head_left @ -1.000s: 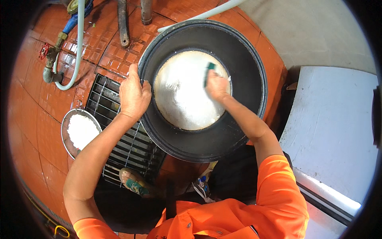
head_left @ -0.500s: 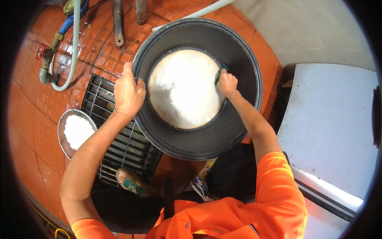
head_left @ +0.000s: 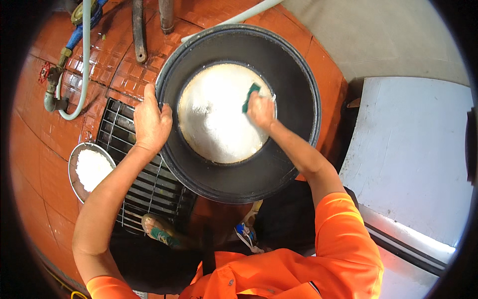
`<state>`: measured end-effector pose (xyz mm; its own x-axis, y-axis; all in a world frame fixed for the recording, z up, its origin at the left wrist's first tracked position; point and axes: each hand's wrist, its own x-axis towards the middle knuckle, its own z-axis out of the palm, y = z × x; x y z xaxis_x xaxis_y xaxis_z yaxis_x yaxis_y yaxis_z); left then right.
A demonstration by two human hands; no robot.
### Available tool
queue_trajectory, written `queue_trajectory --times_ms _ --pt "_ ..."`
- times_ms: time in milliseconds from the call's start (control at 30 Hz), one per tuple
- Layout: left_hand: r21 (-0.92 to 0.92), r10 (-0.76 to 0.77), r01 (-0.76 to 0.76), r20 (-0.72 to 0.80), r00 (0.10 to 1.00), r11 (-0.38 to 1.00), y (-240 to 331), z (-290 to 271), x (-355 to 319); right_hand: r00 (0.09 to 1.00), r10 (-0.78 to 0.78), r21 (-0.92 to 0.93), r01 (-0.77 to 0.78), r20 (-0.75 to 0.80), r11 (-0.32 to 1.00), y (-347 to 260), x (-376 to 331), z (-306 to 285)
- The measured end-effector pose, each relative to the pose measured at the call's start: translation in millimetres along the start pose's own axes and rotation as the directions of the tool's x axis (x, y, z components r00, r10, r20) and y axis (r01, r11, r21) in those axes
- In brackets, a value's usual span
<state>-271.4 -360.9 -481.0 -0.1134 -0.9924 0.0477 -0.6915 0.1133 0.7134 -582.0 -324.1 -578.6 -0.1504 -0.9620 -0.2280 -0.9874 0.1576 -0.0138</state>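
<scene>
The right hand (head_left: 261,110) presses a green pad (head_left: 250,96) on the pan's (head_left: 239,107) pale base, right of centre. The left hand (head_left: 151,124) clamps the pan's left rim above the grate (head_left: 144,179).

– What is your left hand (head_left: 151,122) gripping?

– You hold the rim of a large metal pan (head_left: 294,74): its sloped wall is blackened and matt, its flat bottom pale, wet and shiny with white lather.

– And your right hand (head_left: 261,110)?

– It presses a rough green scouring pad (head_left: 250,96). Beneath lie glossy wet orange tiles (head_left: 109,55), a metal drain grate (head_left: 144,187) and a small dull metal bowl (head_left: 74,172) of white powder.
</scene>
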Motion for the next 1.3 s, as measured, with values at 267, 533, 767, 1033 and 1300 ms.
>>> queue_trajectory --times_ms 267,533,767,1033,1300 --pt "0.005 0.017 -0.017 -0.027 0.999 1.0 -2 -1 -2 1.0 0.028 0.017 -0.028 0.014 0.999 5 3 -4" --pt "-0.004 -0.013 0.014 0.015 1.0 1.0 2 -9 3 0.994 0.106 0.002 -0.106 0.033 0.994 19 17 -7" --pt "-0.018 -0.011 0.011 0.006 1.0 1.0 3 -7 3 0.982 0.031 -0.055 -0.042 -0.184 0.998 49 37 5" --pt "0.001 -0.039 0.039 0.038 0.999 0.999 2 -2 0 0.995 0.053 -0.022 -0.055 -0.083 0.998 44 44 -8" --pt "-0.032 -0.091 0.093 0.057 0.994 0.995 11 -6 0 0.994 -0.103 -0.04 0.101 -0.041 0.994 22 52 -10"
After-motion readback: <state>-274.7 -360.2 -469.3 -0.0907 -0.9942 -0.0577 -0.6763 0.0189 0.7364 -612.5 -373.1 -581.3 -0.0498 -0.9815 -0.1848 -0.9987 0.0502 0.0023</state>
